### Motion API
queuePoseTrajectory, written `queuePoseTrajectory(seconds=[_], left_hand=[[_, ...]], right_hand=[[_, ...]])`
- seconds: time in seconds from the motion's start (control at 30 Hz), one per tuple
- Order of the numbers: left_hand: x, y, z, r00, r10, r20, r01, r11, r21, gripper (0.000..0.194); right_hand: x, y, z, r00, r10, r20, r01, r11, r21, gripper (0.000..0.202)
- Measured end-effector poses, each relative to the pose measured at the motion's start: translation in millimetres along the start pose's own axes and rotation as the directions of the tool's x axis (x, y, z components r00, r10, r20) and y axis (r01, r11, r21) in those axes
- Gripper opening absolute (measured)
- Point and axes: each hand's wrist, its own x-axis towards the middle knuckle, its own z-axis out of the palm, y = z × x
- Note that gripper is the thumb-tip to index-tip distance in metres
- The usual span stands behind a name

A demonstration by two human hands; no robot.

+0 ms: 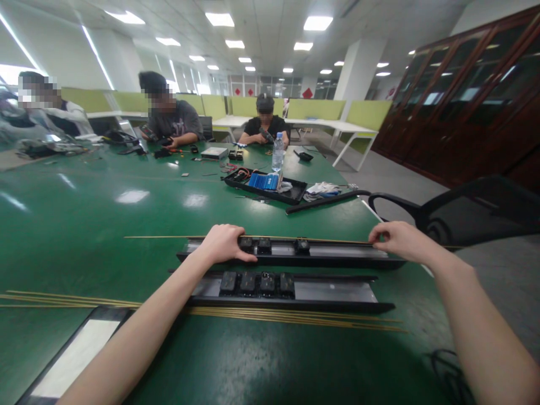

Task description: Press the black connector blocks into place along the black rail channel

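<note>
Two long black channels with silvery insides lie parallel across the table. My left hand [225,243] is wrapped over the far channel [337,260], thumb on its near side and fingers toward its far edge, beside small black blocks [264,245]. A thin brass-coloured rod [160,237] runs along that far edge. At the channel's right end, my right hand [390,236] is closed in a pinch on the rod, which shows again beyond the wrist. The near channel [337,306] holds a row of several black blocks [267,284], untouched.
More thin rods [295,315] lie along the near channel. A dark-framed panel [78,357] is at lower left. Farther back stand a black tray [291,194] with blue pieces, gloves [324,190] and a water bottle [277,153]. Several people sit beyond; a chair [472,208] is at right.
</note>
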Motion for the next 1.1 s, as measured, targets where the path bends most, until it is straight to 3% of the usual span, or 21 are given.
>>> queuePoseTrajectory(seconds=[0.53, 1.1], left_hand=[[0.6, -0.7, 1.0, 1.0, 0.007, -0.005, -0.007, 1.0, 0.003, 0.081], [0.3, -1.4, 1.6, 1.0, 0.015, -0.01, -0.014, 1.0, 0.008, 0.078]], right_hand=[[-8.8, 25.2, -9.8, 0.989, 0.144, 0.035, -0.145, 0.989, 0.032, 0.015], [-11.7, 60.5, -6.0, 0.968, 0.243, 0.056, -0.245, 0.969, 0.026, 0.016]])
